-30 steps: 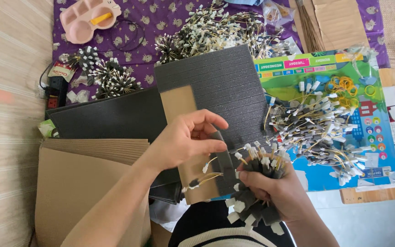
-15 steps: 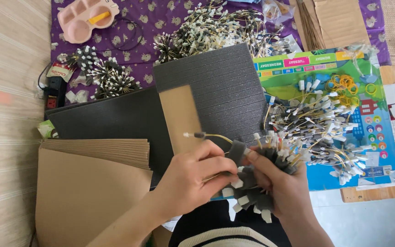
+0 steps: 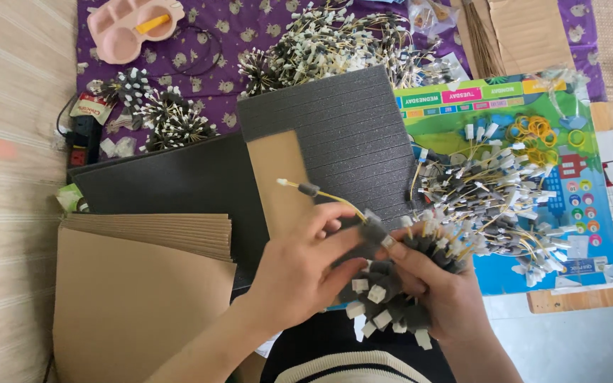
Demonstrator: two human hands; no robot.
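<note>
Compared with the frame a second back, I saw the left hand (image 3: 299, 273) had dropped from above the bundle to meet the right hand at lower centre. Its fingers were pinched on one yellow-wired connector lead (image 3: 328, 198), at the grey sleeve next to the bundle. The lead's white tip stuck out up-left over the tan card strip (image 3: 278, 167), where earlier that lead hung loose below the thumb. My read: one more lead was being seated into the bunch, not pulled out, though I couldn't confirm that from one frame.

Left of frame: stack of brown cardboard sheets (image 3: 136, 284), lower left, untouched. Above it a black foam sheet (image 3: 172, 181), with a ribbed grey foam sheet (image 3: 349, 135) overlapping it at centre. Pink divided tray (image 3: 133, 25) sat upper left on the purple cloth (image 3: 235, 35), near small finished bundles (image 3: 161, 117).

Centre-right: the right hand (image 3: 441, 291) was closed around the bundle of grey-sleeved connectors (image 3: 384, 294), white ends pointing down toward the lap.

Right: loose pile of leads (image 3: 498, 198) lay on the colourful printed mat (image 3: 576, 213), just beside the right hand. Those tangled wires touched the bundle's edge and could snag. Another heap of leads (image 3: 335, 35) sat top centre, well clear.
</note>
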